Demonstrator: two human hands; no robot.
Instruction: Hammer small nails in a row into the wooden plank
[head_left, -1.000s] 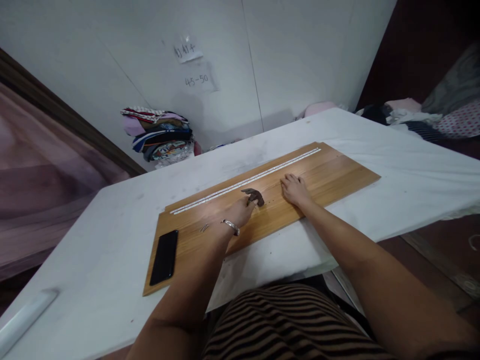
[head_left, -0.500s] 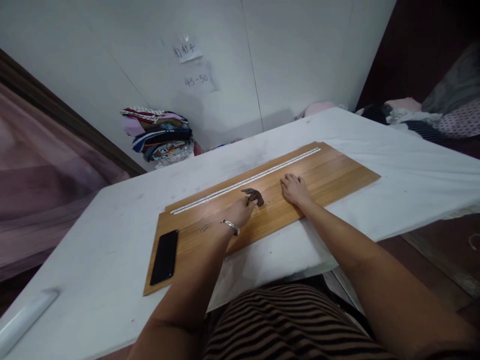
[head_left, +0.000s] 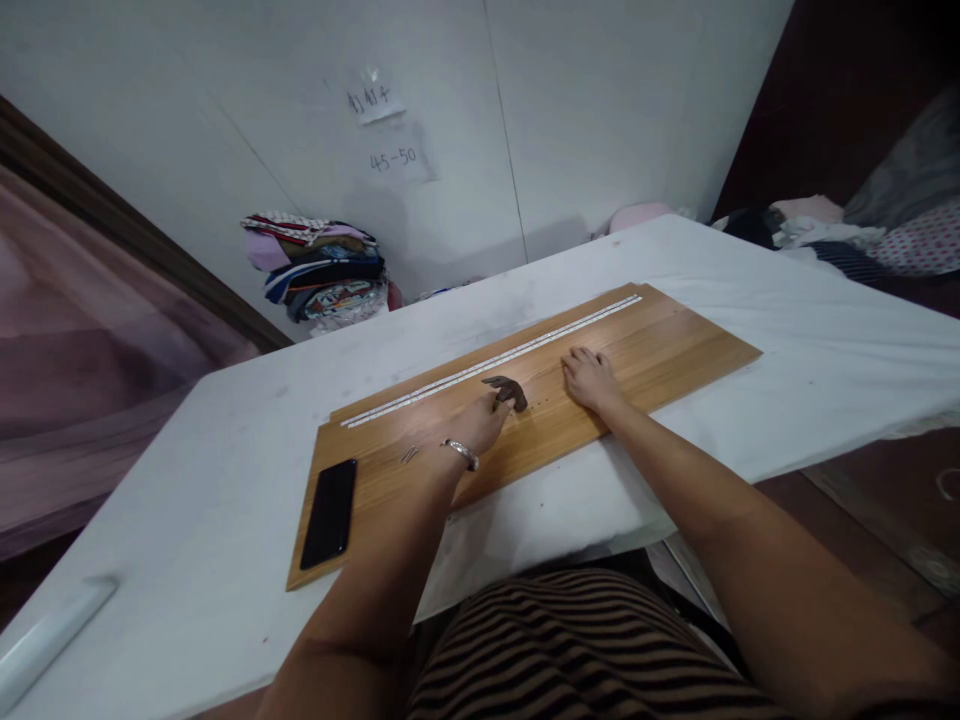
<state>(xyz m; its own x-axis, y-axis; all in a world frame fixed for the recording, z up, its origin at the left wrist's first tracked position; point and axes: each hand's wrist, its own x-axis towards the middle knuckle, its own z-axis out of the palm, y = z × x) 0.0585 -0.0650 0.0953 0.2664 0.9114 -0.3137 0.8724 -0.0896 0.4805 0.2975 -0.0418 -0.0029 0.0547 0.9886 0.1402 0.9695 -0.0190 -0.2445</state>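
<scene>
In the head view a claw hammer (head_left: 511, 391) is gripped in my left hand (head_left: 481, 424), its head low over the wooden board (head_left: 675, 345). The fingers hide the handle. My right hand (head_left: 589, 378) rests on the same board to the right of the hammer, its fingers a little bent and apart. Between hammer and right hand, several tiny dark dots, perhaps nail heads, mark the wood. A few loose nails (head_left: 409, 453) lie on the board left of my left wrist.
A black phone (head_left: 328, 514) lies at the board's left end. Two white measuring strips (head_left: 495, 361) run along its far side. The white-covered table (head_left: 195, 480) carries the board, with a white roll (head_left: 56, 630) at lower left. Folded clothes (head_left: 322, 265) are stacked by the wall.
</scene>
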